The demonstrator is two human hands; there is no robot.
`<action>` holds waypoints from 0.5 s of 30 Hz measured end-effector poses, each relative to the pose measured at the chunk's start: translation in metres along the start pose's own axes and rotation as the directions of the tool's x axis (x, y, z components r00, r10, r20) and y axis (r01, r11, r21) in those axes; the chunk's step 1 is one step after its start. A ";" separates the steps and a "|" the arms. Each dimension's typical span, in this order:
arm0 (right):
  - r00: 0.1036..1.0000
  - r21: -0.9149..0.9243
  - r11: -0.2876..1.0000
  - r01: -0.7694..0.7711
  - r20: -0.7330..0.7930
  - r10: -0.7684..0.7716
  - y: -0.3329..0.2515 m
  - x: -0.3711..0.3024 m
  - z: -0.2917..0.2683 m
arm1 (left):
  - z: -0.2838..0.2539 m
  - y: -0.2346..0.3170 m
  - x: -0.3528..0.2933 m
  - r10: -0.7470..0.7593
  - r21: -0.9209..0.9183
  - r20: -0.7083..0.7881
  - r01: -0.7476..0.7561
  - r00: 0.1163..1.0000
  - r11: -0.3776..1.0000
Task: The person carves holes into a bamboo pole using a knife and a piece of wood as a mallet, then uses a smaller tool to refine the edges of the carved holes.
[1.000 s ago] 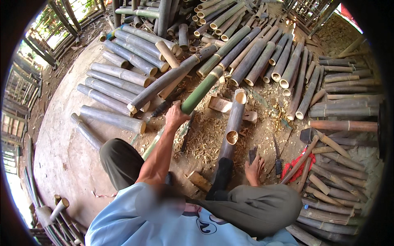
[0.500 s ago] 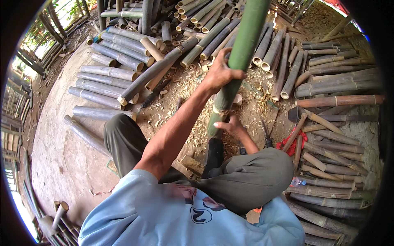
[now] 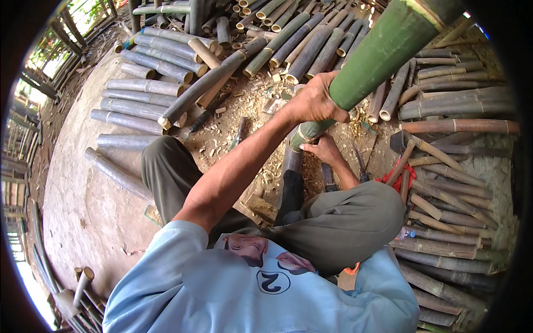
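A thick green bamboo pole (image 3: 383, 58) slants from the upper right down toward my feet. My left hand (image 3: 319, 100) is closed around its lower half, thumb on the near side. Below it, my right hand (image 3: 326, 149) grips the pole near a pale node ring, its fingers partly hidden behind. Under that ring a greyish bamboo section (image 3: 292, 160) runs down to my black-covered foot (image 3: 291, 194); whether it is one piece with the green pole I cannot tell. Beside my right wrist lies a dark flat tool (image 3: 327, 175).
Cut bamboo lengths (image 3: 141, 105) lie in rows at the left, with more at the back and a stack (image 3: 455, 111) on the right. Pale wood chips (image 3: 222, 152) cover the ground. A dark-headed mallet (image 3: 398, 141), a thin blade (image 3: 359, 158) and red cloth (image 3: 388, 176) sit right.
The green pole has tilted to the right and toward me, its upper end now showing at the top right. Both my hands have moved along with it, still holding on.
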State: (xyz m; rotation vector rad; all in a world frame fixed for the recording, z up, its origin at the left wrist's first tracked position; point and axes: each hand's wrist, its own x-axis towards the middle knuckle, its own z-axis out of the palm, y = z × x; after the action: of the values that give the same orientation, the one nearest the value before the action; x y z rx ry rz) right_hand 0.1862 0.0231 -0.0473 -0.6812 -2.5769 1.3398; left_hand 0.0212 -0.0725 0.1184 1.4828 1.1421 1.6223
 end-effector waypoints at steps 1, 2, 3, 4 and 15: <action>1.000 0.024 1.000 -0.019 0.008 0.019 -0.001 -0.001 0.001 | 0.002 -0.002 -0.003 0.029 -0.020 0.009 -0.029 1.000 0.999; 0.999 0.048 0.998 -0.038 0.017 0.037 -0.001 -0.003 0.003 | 0.005 -0.004 -0.008 0.057 -0.040 0.018 -0.057 0.998 0.998; 0.999 -0.005 1.000 -0.008 0.045 0.008 0.004 -0.005 0.000 | 0.009 -0.006 -0.012 0.086 -0.065 0.022 -0.084 0.996 0.994; 0.997 -0.064 0.998 0.024 0.072 -0.020 0.012 -0.007 -0.010 | 0.016 -0.006 -0.013 0.087 -0.099 0.038 -0.083 0.995 0.992; 0.858 -0.615 0.661 -0.430 -0.050 0.512 0.091 -0.070 -0.024 | 0.013 -0.005 0.003 0.014 0.151 -0.126 0.005 0.992 0.988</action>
State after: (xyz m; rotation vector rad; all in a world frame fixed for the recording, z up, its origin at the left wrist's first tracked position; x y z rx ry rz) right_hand 0.2850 0.0538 -0.1019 -1.5099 -3.0871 0.5895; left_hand 0.0329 -0.0650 0.1146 1.4945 1.3594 1.6847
